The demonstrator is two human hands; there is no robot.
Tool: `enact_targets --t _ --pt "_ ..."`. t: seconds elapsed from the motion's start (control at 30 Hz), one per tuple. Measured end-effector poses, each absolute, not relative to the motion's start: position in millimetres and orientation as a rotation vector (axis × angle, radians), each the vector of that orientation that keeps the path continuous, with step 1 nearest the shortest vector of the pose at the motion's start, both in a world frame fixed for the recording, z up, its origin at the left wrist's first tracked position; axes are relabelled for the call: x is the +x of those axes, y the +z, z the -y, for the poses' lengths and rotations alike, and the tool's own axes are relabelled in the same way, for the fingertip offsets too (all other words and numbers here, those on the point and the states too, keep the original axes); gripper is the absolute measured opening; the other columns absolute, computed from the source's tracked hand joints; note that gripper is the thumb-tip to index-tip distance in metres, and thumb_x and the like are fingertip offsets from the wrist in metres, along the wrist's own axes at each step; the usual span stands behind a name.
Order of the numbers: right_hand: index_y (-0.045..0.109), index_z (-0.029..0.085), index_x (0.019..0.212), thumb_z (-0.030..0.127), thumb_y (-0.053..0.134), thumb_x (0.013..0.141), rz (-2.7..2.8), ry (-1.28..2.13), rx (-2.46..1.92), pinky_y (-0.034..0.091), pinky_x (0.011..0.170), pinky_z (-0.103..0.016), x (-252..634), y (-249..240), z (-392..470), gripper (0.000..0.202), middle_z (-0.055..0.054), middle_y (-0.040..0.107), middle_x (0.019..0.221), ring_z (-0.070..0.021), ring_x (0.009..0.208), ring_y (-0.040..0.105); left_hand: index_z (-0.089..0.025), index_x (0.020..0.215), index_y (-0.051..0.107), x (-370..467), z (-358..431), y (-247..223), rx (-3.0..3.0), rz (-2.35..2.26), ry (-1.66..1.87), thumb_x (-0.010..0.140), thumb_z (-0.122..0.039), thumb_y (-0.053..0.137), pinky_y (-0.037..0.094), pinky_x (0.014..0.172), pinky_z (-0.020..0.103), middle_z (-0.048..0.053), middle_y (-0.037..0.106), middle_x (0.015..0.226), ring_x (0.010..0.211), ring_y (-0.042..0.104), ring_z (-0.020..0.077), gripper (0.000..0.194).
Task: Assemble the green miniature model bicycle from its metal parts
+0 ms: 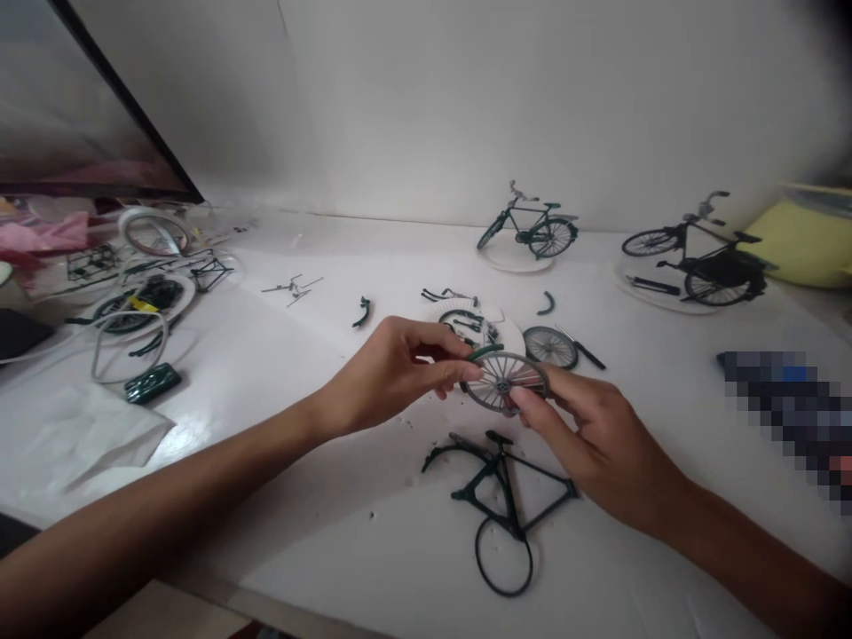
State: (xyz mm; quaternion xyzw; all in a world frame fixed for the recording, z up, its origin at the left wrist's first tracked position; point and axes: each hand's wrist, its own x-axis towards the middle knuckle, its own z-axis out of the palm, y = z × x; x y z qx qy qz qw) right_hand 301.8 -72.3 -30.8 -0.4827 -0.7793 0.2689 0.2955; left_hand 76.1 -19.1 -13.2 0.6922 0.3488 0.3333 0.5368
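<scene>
My left hand [392, 368] is closed, thumb and fingertips pinching the left edge of a grey spoked toy bicycle wheel [504, 380]. Along the wheel's upper left rim runs a dark green curved strip [489, 351]; whether it is fixed to the rim I cannot tell. From the right, my right hand [586, 426] grips the same wheel, its thumb near the hub and its fingers behind. Below the hands a dark green toy bicycle frame [509, 484] lies on the white table, with a thin black ring [504, 557] touching its lower end.
A second spoked wheel [551, 347] lies beside a small screwdriver [589, 355]. Behind my hands, a white disc [509, 333] carries small parts. A green model bicycle [532, 226] and a black one [698, 253] stand at the back. Bicycle parts [143, 302] clutter the left.
</scene>
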Motion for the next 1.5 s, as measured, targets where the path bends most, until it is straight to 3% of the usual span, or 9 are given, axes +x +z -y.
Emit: enact_targets --t 0.17,0.33,0.6,0.87,1.0,1.23,1.5 --pt "0.058 0.023 0.108 0.034 0.046 0.102 1.993 0.873 -1.266 0.047 0.056 -0.027 303.9 -34.9 73.0 0.017 -0.001 0.064 0.080 -0.0162 0.068 0.060 -0.011 0.083 0.073 79.0 20.5 -16.6 1.633 -0.819 0.764 0.084 -0.024 0.077 0.048 0.062 0.020 0.002 0.065 0.074 0.066 0.055 0.0088 0.014" --pt "0.047 0.031 0.133 0.031 0.047 0.102 1.974 0.875 -1.224 0.050 0.064 -0.025 304.7 -36.2 77.1 0.031 0.001 0.067 0.089 -0.0146 0.076 0.062 -0.011 0.084 0.075 80.9 20.2 -19.3 1.580 -0.809 0.714 0.084 -0.024 0.077 0.051 0.066 0.021 0.002 0.066 0.074 0.067 0.058 0.0098 0.013" --pt "0.046 0.031 0.137 0.032 0.047 0.102 1.981 0.887 -1.235 0.049 0.064 -0.025 307.0 -38.3 79.9 0.035 0.000 0.068 0.093 -0.0138 0.076 0.063 -0.011 0.086 0.076 80.7 18.7 -18.4 1.539 -0.775 0.674 0.085 -0.021 0.076 0.054 0.069 0.021 0.003 0.068 0.076 0.068 0.061 0.0099 0.010" --pt "0.045 0.026 0.140 0.032 0.046 0.102 2.031 0.861 -1.275 0.043 0.052 -0.026 305.2 -36.4 80.4 0.039 0.001 0.064 0.075 -0.0141 0.058 0.056 -0.013 0.088 0.076 79.0 18.4 -20.3 1.557 -0.807 0.629 0.084 -0.026 0.076 0.054 0.067 0.022 0.004 0.069 0.080 0.068 0.061 0.0107 0.013" --pt "0.041 0.029 0.145 0.030 0.045 0.102 2.062 0.827 -1.259 0.042 0.051 -0.024 305.7 -37.0 80.4 0.042 0.005 0.058 0.066 -0.0118 0.053 0.051 -0.013 0.087 0.076 78.9 18.5 -20.5 1.556 -0.798 0.623 0.084 -0.026 0.076 0.055 0.067 0.022 0.003 0.069 0.080 0.068 0.061 0.0105 0.013" --pt "0.029 0.035 0.153 0.029 0.043 0.104 2.085 0.818 -1.232 0.043 0.052 -0.023 307.1 -39.0 80.8 0.052 0.005 0.061 0.072 -0.0116 0.058 0.056 -0.012 0.082 0.076 81.2 19.4 -18.9 1.487 -0.817 0.619 0.084 -0.022 0.076 0.056 0.067 0.021 0.002 0.068 0.074 0.065 0.062 0.0095 0.010" --pt "0.030 0.028 0.154 0.027 0.042 0.103 2.146 0.753 -1.232 0.040 0.048 -0.024 306.7 -39.8 82.0 0.053 0.006 0.053 0.063 -0.0115 0.050 0.046 -0.011 0.085 0.076 78.8 19.0 -20.9 1.487 -0.847 0.585 0.081 -0.026 0.079 0.054 0.066 0.023 0.005 0.069 0.075 0.066 0.063 0.0121 0.016"
